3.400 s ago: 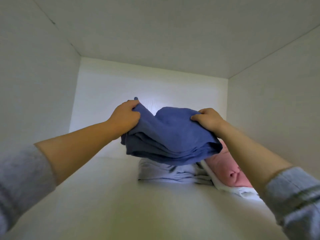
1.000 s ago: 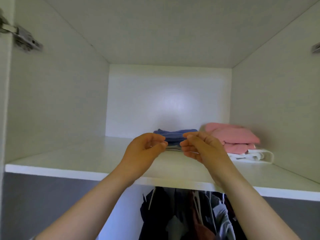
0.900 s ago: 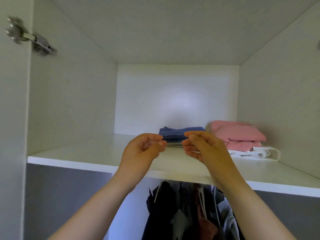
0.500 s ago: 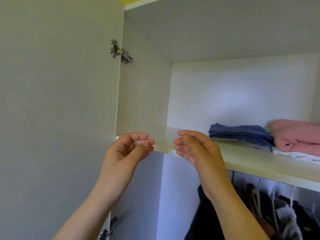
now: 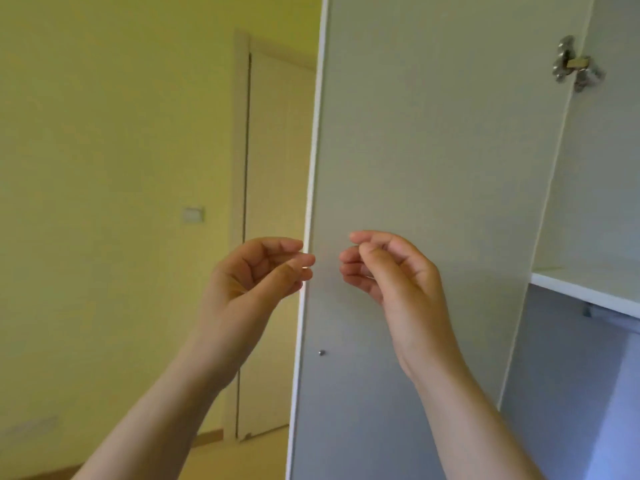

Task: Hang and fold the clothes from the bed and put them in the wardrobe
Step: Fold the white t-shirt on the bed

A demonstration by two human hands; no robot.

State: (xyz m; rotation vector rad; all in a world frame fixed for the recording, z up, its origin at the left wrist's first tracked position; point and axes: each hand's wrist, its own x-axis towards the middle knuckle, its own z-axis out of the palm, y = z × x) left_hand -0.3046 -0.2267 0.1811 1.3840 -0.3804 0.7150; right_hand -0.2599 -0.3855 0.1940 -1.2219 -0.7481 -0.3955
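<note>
The clothes are nowhere in this view: I see no garment and no bed, only the wardrobe [image 5: 588, 202] at the right of the frame. Its open door [image 5: 433, 168] fills the middle, with the inner face toward me. A metal hinge [image 5: 575, 67] in the upper right joins this door to the side wall. A corner of the white shelf [image 5: 585, 289] shows at the right edge, and what lies on it is outside the picture. My left hand [image 5: 256, 271] and right hand [image 5: 388, 268] are raised side by side in the centre, near each other but apart. The left fingertips are in front of the door's white edge; whether they touch it I cannot tell. On both hands the fingers are loosely curled toward the thumb and hold nothing. The head camera faces the yellow wall [image 5: 104, 133] and the room door [image 5: 273, 202] at the left. From this I judge that the hands are free to fetch one more garment from the bed.
</note>
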